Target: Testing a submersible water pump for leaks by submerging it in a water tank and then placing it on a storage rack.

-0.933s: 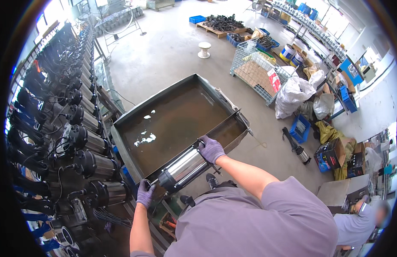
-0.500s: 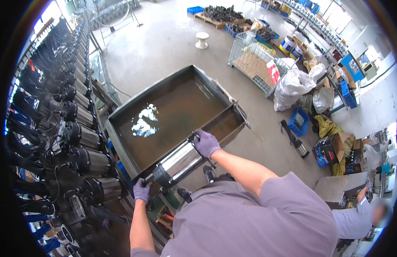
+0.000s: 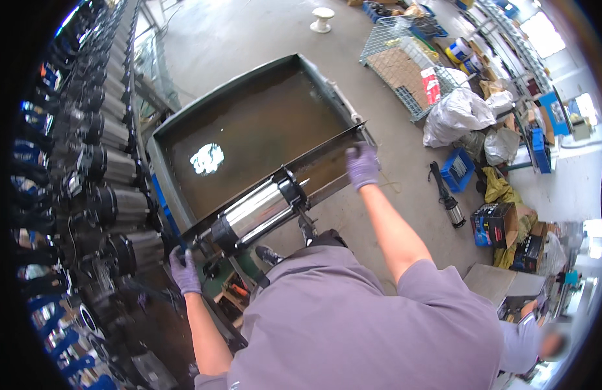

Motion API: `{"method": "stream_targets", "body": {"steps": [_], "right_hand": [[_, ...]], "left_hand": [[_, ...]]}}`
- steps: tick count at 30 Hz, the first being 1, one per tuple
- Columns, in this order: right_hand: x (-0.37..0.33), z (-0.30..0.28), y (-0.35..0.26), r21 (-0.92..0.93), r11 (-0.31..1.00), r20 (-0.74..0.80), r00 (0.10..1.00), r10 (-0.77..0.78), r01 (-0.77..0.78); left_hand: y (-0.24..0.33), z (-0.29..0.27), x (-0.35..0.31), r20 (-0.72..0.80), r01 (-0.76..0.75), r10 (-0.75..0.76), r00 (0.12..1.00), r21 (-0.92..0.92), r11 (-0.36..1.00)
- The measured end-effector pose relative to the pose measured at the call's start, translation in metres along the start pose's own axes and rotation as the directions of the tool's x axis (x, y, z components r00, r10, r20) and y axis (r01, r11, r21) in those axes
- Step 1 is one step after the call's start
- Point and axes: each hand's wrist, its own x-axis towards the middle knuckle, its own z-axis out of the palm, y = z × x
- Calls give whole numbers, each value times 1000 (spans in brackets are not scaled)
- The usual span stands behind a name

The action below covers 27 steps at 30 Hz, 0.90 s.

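A steel-bodied pump (image 3: 255, 211) with black end caps lies across the near rim of a large metal tank (image 3: 159, 140) of brownish water. My left hand (image 3: 183, 270), in a purple glove, grips a thin dark part at the pump's lower left end. My right hand (image 3: 363, 166), also gloved, is off the pump. It is closed over the right end of the slanted metal rail (image 3: 314, 156) along the tank's near side, by the corner.
A long rack of similar pumps (image 3: 106, 169) runs down the left. To the right stand a wire cage (image 3: 411, 71), white sacks (image 3: 457, 117), a blue crate (image 3: 457, 170), a pump on the floor (image 3: 452, 211) and boxes (image 3: 493, 224). Another person (image 3: 541, 341) is at the lower right.
My right hand has let go of the pump's right end and moved right to the rail by the tank's corner. My left hand has stayed at the pump's lower left end.
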Motion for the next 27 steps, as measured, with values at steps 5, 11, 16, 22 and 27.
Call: {"method": "stream_targets", "body": {"steps": [5, 11, 16, 22, 27], "right_hand": [[22, -7, 106, -305, 876, 175, 882, 437, -374], [43, -55, 14, 216, 160, 921, 255, 294, -963], [-50, -78, -116, 513, 439, 848, 516, -124, -738], [-117, -58, -211, 479, 870, 828, 387, -406, -112], [-136, -28, -229, 578, 802, 745, 304, -594, 151]], "left_hand": [[45, -11, -27, -48, 54, -60, 997, -122, 991], [126, 11, -37, -25, -97, 94, 995, -279, 955], [211, 44, -52, 119, -200, 257, 959, -355, 913], [272, 76, -76, 187, -237, 394, 900, -549, 801], [229, 73, -57, 109, 170, -162, 981, -882, 439]]}}
